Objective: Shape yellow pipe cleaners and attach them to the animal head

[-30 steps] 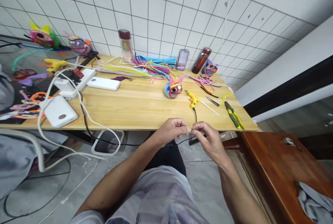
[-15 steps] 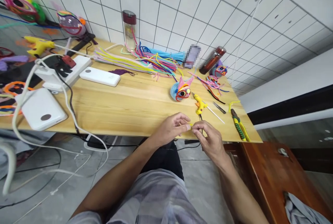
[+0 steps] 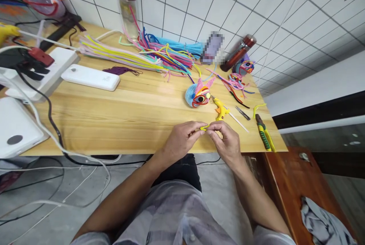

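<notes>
Between my two hands is a short yellow pipe cleaner (image 3: 203, 127), bent and pinched at its two ends. My left hand (image 3: 182, 138) grips one end with thumb and forefinger; my right hand (image 3: 226, 138) pinches the other. Both are over the front part of the wooden table. Just beyond them sits a round blue fish figure (image 3: 196, 95) wound from pipe cleaners, with pink pointed fins and a big eye. A yellow hot glue gun (image 3: 221, 109) lies beside it, a white glue stick (image 3: 238, 122) protruding from its back.
Pliers (image 3: 265, 133), a utility knife (image 3: 242, 113) and a yellow pipe cleaner piece (image 3: 258, 109) lie at right. Bundled pipe cleaners (image 3: 122, 53), a glass bottle (image 3: 127, 9) and a red thermos (image 3: 238, 53) line the back. A power strip (image 3: 54, 70) and cables occupy the left.
My left hand has closed its fingers on the yellow pipe cleaner, which now shows more plainly. Both hands are slightly farther forward over the table. The view has shifted right and closer.
</notes>
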